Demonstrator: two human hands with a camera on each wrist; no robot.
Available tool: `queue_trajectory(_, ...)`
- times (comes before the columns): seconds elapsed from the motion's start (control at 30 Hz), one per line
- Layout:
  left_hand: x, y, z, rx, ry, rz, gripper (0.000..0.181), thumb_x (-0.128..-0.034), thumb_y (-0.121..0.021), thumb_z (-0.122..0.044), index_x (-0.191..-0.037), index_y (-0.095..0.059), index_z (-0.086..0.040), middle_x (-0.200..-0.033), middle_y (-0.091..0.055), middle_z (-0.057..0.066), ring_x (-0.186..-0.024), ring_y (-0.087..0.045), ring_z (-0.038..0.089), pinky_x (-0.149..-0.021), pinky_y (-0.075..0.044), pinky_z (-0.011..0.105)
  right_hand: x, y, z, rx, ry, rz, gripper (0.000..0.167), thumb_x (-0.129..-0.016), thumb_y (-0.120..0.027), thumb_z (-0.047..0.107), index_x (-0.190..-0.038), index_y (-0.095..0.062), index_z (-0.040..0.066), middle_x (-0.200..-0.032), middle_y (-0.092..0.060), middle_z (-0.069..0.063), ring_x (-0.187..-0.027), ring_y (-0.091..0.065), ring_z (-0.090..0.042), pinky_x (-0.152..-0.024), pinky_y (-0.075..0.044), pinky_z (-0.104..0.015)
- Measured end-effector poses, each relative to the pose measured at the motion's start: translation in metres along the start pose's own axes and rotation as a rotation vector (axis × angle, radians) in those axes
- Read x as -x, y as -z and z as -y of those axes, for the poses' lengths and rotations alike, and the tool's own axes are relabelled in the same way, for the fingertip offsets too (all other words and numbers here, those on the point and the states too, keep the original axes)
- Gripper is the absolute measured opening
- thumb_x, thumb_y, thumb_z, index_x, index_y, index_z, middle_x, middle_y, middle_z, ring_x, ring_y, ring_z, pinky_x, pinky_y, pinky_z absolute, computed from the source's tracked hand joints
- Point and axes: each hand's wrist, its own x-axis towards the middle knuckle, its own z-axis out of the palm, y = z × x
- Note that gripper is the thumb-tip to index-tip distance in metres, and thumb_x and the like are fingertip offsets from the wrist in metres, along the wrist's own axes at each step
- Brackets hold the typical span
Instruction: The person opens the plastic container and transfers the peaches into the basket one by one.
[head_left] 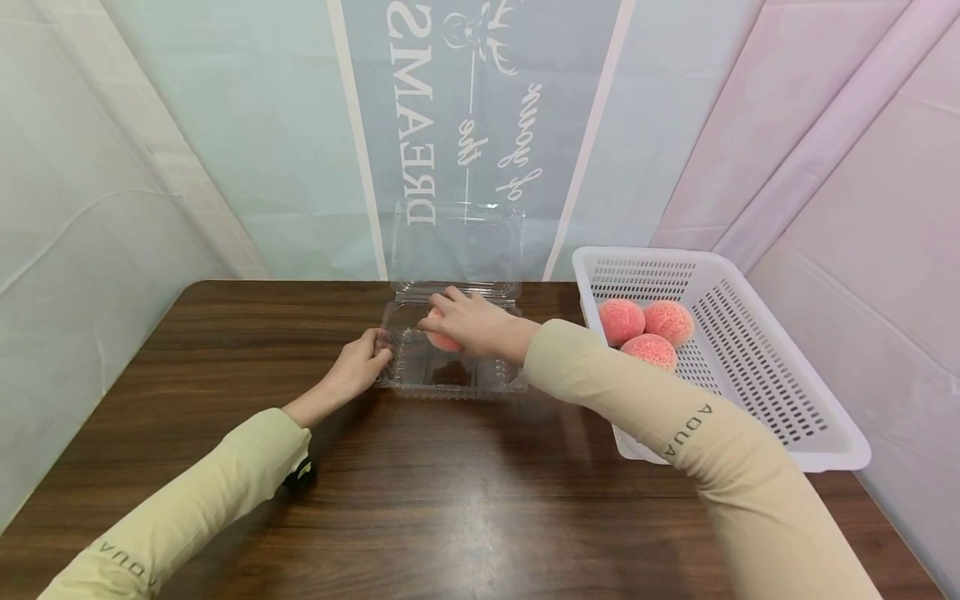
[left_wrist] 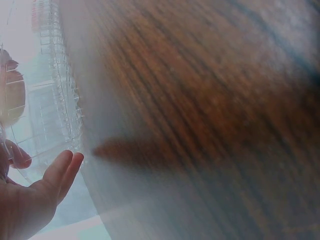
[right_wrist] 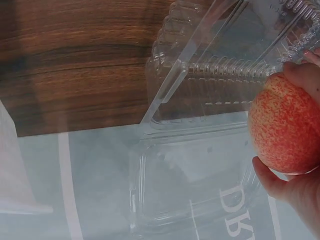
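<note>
A clear plastic clamshell box (head_left: pixel 491 377) sits on the table, its lid (head_left: pixel 457 246) raised upright at the back. Over the box's tray, my right hand (head_left: pixel 472 323) grips a peach (right_wrist: pixel 285 130), fingers and thumb around its sides. In the right wrist view the peach is reddish-yellow and speckled. At the box's left end, my left hand (head_left: pixel 358 360) pinches the rim between thumb and fingers. The left wrist view shows that hand (left_wrist: pixel 35 200) partly cut off at the frame's edge, beside the clear wall.
On the right stands a white slotted basket (head_left: pixel 832 454) with three visible peaches (head_left: pixel 669 322) in its left part; my right sleeve covers some of it. The dark wooden table (head_left: pixel 420 500) meets a printed cloth backdrop (head_left: pixel 300 167) at its back edge.
</note>
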Motion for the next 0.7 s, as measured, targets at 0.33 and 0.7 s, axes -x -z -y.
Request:
queue_trajectory(0.33,0.0,0.0,-0.001,0.006,-0.001,0.003,0.042,-0.088,-0.036,-0.011,-0.124,-0.039,0.011,-0.113,-0.056,0.025,-0.101,-0.054,0.031,-0.079,-0.044,0.041,0.005,0.001,-0.005,0.031,0.063,-0.071,0.056,-0.074,-0.068,0.007,-0.125,-0.051,0.025,-0.122,-0.044,-0.008,-0.113,-0.038,-0.026,-0.078,-0.043,-0.042)
queue_trajectory(0.7,0.0,0.0,0.0,0.011,0.008,0.016,0.043,-0.089,-0.035,-0.011,-0.126,-0.037,0.011,-0.117,-0.054,0.027,-0.105,-0.054,0.033,-0.079,-0.045,0.041,0.012,0.006,-0.009,0.105,0.103,-0.074,0.054,-0.078,-0.066,0.012,-0.128,-0.048,0.027,-0.126,-0.041,-0.008,-0.115,-0.037,-0.027,-0.082,-0.042,-0.042)
